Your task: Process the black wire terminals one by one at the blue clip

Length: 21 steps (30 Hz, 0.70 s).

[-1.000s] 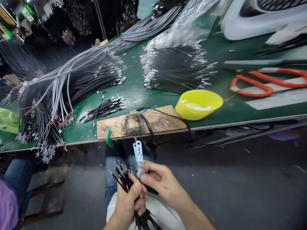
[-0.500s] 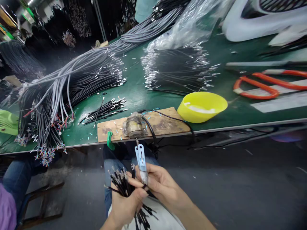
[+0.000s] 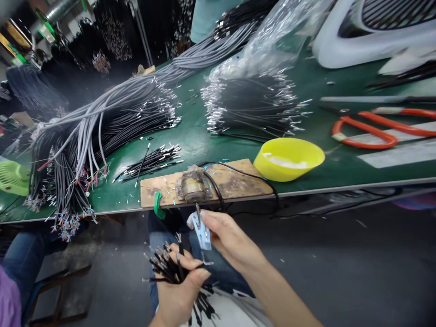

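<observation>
- Head view: left hand (image 3: 179, 290) clamped round a bundle of short black wires (image 3: 166, 268), held low in front of the lap, off the table.
- Right hand (image 3: 225, 236) pinched shut on a small blue-white clip tool (image 3: 200, 229), its tip up near the metal block (image 3: 193, 187) on the wooden board (image 3: 238, 179) at the table's near edge.
- Wires look light, thin, bendy, and likely to fan out or slip; best gripped mid-bundle, bare tips left free.
- Tool looks light and stiff; hold it by the lower body.
- Yellow bowl (image 3: 289, 159) just right of the board; loose black wires (image 3: 153, 160) left of it.
- Red scissors (image 3: 371, 129) at the table's right end; grey cable heap (image 3: 102, 122) at its left end.
- Green table (image 3: 190, 136).
</observation>
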Each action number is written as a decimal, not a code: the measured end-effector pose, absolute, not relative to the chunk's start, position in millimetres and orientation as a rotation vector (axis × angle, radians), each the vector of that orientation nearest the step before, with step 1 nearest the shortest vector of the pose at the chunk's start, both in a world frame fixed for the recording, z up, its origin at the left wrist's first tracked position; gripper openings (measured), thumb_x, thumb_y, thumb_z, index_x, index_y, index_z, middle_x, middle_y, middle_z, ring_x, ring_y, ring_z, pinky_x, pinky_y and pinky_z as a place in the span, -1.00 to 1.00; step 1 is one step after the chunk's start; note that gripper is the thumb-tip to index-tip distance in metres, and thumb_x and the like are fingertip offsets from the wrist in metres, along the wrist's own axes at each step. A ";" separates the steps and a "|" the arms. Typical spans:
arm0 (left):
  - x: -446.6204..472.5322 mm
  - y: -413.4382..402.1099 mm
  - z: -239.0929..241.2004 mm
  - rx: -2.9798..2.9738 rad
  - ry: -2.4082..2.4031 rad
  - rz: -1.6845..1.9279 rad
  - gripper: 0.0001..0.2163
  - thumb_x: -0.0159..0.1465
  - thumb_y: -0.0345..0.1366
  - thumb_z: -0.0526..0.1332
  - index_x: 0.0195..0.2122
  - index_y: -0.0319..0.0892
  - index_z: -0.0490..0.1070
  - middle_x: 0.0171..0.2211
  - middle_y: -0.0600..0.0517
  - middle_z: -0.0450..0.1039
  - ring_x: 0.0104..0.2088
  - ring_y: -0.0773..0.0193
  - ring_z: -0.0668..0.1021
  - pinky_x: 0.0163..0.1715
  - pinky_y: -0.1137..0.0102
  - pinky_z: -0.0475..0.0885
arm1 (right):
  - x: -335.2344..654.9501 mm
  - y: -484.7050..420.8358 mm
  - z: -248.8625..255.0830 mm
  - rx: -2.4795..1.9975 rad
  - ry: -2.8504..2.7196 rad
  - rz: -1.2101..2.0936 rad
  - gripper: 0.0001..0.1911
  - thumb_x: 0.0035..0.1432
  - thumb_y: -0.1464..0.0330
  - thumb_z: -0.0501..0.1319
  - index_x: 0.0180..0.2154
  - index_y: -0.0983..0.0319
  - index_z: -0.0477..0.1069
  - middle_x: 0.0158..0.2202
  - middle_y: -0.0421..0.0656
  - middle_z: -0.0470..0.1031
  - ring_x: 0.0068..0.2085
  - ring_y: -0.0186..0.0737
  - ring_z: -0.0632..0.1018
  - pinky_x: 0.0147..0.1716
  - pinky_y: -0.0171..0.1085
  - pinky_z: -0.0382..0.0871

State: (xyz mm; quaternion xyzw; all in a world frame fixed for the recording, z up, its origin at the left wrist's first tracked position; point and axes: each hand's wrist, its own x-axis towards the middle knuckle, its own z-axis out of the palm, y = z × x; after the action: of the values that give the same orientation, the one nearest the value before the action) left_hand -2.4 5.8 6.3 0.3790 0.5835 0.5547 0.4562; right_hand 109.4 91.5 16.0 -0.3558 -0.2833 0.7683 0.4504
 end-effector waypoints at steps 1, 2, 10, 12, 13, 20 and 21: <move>-1.7 7.9 6.1 0.936 1.440 1.375 -0.86 -0.05 -0.28 0.38 -0.61 -0.18 0.45 -0.55 0.05 0.42 -0.43 0.22 0.47 -0.23 0.27 0.38 | 106.1 90.4 16.7 -0.873 -0.638 1.907 -0.51 -0.34 0.00 0.40 -0.67 0.29 0.36 -0.68 -0.28 0.27 -0.61 -0.42 0.23 -0.63 -0.39 0.09; -0.7 10.2 5.7 0.935 1.437 1.377 -0.86 -0.04 -0.27 0.38 -0.61 -0.18 0.46 -0.55 0.04 0.42 -0.44 0.22 0.47 -0.24 0.28 0.38 | 103.5 89.0 16.4 -0.861 -0.573 1.912 -0.52 -0.36 0.01 0.42 -0.67 0.28 0.37 -0.68 -0.28 0.29 -0.61 -0.42 0.24 -0.64 -0.40 0.11; 8.1 17.5 -1.6 0.833 1.392 1.296 -0.75 -0.03 -0.13 0.35 -0.61 -0.23 0.45 -0.64 0.10 0.28 -0.74 0.49 0.20 -0.79 0.50 0.11 | 100.2 77.6 -5.4 -0.687 -0.302 2.053 -0.62 -0.21 0.07 0.40 -0.49 0.27 0.52 -0.62 -0.22 0.43 -0.59 -0.34 0.37 -0.60 -0.37 0.25; 7.7 16.7 -2.4 0.822 1.409 1.308 -0.76 -0.05 -0.14 0.36 -0.61 -0.22 0.46 -0.62 0.08 0.30 -0.70 0.44 0.27 -0.74 0.48 0.21 | 101.1 76.8 -11.6 -0.683 -0.262 2.076 -0.60 -0.19 0.04 0.37 -0.45 0.27 0.53 -0.58 -0.19 0.47 -0.56 -0.32 0.40 -0.58 -0.36 0.26; 7.0 16.0 -2.6 0.821 1.422 1.320 -0.77 -0.07 -0.15 0.37 -0.62 -0.21 0.46 -0.61 0.06 0.32 -0.65 0.38 0.34 -0.67 0.45 0.30 | 101.8 76.6 -14.7 -0.694 -0.243 2.069 -0.58 -0.21 0.03 0.37 -0.46 0.26 0.53 -0.55 -0.18 0.49 -0.54 -0.31 0.41 -0.57 -0.36 0.26; 1.2 3.6 -7.0 0.755 1.504 1.273 -0.86 -0.12 -0.14 0.39 -0.61 -0.03 0.50 -0.56 0.08 0.43 -0.65 0.33 0.38 -0.68 0.42 0.32 | 113.2 65.6 -36.7 -0.845 -0.513 1.823 -0.61 -0.12 0.06 0.35 -0.60 0.26 0.42 -0.66 -0.29 0.26 -0.59 -0.40 0.19 -0.59 -0.38 0.12; 0.6 1.3 -9.0 0.731 1.515 1.243 -0.85 -0.11 -0.12 0.39 -0.59 -0.03 0.52 -0.58 0.09 0.42 -0.71 0.38 0.32 -0.75 0.45 0.26 | 115.4 61.9 -38.7 -0.890 -0.581 1.769 -0.60 -0.11 0.06 0.34 -0.63 0.26 0.39 -0.67 -0.30 0.22 -0.59 -0.40 0.18 -0.59 -0.38 0.11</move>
State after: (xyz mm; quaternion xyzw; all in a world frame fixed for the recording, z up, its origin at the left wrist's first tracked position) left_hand 0.6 1.3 -9.0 0.3025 0.6267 0.5143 0.5013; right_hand 115.4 61.9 -38.7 -0.3702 -0.2418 0.7357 0.5131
